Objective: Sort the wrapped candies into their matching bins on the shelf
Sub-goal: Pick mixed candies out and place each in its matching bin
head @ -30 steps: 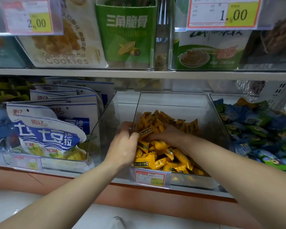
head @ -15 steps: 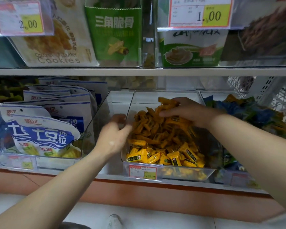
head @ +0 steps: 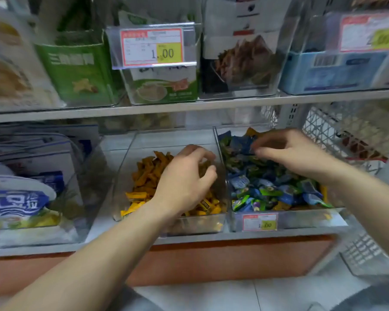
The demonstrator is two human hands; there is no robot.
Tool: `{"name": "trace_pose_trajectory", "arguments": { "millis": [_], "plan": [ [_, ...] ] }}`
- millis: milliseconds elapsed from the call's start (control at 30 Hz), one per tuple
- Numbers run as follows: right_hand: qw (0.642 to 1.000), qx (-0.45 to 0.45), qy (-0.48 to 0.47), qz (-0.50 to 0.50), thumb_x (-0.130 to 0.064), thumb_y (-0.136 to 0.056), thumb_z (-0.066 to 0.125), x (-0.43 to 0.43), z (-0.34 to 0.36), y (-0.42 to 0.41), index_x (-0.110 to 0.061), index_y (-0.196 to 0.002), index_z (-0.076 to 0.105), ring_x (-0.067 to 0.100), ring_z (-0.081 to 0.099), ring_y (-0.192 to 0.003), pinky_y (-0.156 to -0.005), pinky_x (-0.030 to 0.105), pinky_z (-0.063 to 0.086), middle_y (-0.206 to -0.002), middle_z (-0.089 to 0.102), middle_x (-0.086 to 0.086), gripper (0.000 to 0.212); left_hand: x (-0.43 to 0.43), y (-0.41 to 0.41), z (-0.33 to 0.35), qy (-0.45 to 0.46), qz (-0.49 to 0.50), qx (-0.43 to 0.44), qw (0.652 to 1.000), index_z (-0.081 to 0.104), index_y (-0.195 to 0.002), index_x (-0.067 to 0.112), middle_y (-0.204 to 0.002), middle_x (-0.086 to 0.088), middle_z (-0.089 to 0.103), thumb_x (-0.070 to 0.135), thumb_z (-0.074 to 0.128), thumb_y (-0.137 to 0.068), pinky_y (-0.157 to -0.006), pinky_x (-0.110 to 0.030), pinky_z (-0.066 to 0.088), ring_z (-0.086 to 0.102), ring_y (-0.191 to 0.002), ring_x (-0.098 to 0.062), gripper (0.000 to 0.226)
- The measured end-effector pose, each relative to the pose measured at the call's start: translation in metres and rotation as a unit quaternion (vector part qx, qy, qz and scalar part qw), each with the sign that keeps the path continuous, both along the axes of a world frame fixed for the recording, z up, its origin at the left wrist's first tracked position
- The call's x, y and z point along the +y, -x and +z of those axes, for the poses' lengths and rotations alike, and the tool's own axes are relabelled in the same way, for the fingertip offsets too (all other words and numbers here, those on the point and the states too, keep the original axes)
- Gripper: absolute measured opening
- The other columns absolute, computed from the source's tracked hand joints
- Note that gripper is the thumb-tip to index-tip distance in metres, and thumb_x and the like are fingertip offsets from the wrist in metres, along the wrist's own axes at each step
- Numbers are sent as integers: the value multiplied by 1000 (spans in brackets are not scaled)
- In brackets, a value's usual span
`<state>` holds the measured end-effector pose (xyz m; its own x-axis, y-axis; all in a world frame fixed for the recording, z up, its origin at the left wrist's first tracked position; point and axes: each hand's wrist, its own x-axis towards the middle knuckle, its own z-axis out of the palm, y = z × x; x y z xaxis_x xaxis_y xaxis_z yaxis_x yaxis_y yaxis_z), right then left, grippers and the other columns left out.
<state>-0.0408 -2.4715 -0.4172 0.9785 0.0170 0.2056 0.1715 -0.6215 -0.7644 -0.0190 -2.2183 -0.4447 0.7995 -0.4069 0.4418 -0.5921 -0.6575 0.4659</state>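
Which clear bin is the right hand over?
The right hand is over the clear bin of blue and green wrapped candies, right of the yellow-candy bin.

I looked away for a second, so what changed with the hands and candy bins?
The right hand left the yellow candy bin and moved right over the blue and green candies. The left hand stayed over the yellow candies. Both bins stayed in place.
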Motion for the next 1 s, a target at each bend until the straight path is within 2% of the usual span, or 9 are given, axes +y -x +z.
{"name": "trace_pose_trajectory", "arguments": {
  "millis": [100, 200, 267, 367, 467, 667, 833, 933, 1000],
  "plan": [
    [998, -29, 31, -53, -18, -88, 71, -40, -4, 23, -21, -89, 74, 6, 67, -83, -76, 20, 49, -90, 75, -5, 5, -40, 13, 1, -27, -86, -19, 996, 66, -114, 27, -109, 11, 65, 35, 60, -91, -88, -23, 48, 58, -101, -5, 25],
    [995, -21, 88, -40, -26, -87, 72, -60, -12, 37, -33, -87, 70, -7, 64, -80, -69, 8, 45, -86, 70, -19, 8, -71, 19, -3, -78, -137, -29, 987, 65, -118, 26, -112, 11, 66, 37, 64, -89, -86, -24, 51, 60, -101, -6, 31],
    [990, 2, 140, -4, -34, -84, 74, -67, -22, 41, -35, -85, 69, -8, 63, -77, -63, 9, 42, -78, 68, -24, 5, -87, 20, -12, -150, -160, -18, 975, 62, -122, 28, -114, 9, 65, 44, 64, -88, -85, -32, 53, 61, -102, -10, 37],
    [973, 39, 221, 56, -45, -74, 79, -70, -37, 41, -33, -85, 65, -1, 59, -69, -56, 18, 41, -73, 64, -16, 22, -106, 15, -19, -254, -152, -14, 955, 57, -123, 40, -110, 8, 58, 68, 58, -84, -77, -37, 53, 61, -96, -18, 48],
    [954, 47, 288, 72, -55, -69, 77, -72, -46, 36, -39, -89, 57, 1, 55, -68, -55, 20, 38, -76, 60, -16, 32, -120, 4, -20, -291, -127, -19, 948, 59, -116, 45, -107, 7, 54, 75, 57, -78, -73, -36, 51, 61, -94, -21, 49],
    [922, -24, 385, -6, -69, -68, 67, -73, -57, 22, -36, -87, 43, 13, 50, -82, -57, 30, 36, -83, 49, -14, 44, -116, -11, -19, -312, -120, -84, 939, 67, -101, 40, -102, 10, 51, 65, 59, -82, -63, -30, 47, 58, -93, -17, 32],
    [917, -55, 390, -65, -55, -74, 70, -77, -62, 25, -34, -93, 50, 21, 58, -92, -61, 30, 39, -82, 50, -13, 35, -111, -7, -22, -292, -177, -63, 938, 67, -109, 39, -110, 9, 56, 41, 64, -88, -72, -32, 49, 56, -105, -15, 21],
    [927, -35, 366, -74, -45, -80, 67, -78, -59, 30, -38, -105, 55, 20, 61, -95, -66, 30, 45, -90, 66, -14, 28, -112, -7, -25, -295, -202, -33, 933, 63, -117, 43, -118, 12, 56, 22, 62, -88, -76, -31, 49, 53, -108, -12, 36],
    [938, -40, 335, -80, -42, -81, 66, -78, -55, 37, -42, -102, 57, 14, 64, -89, -69, 31, 51, -86, 69, -18, 23, -112, -7, -26, -304, -190, -37, 933, 63, -115, 45, -116, 16, 55, 32, 58, -88, -72, -28, 47, 54, -108, -11, 31]
  ]
}}
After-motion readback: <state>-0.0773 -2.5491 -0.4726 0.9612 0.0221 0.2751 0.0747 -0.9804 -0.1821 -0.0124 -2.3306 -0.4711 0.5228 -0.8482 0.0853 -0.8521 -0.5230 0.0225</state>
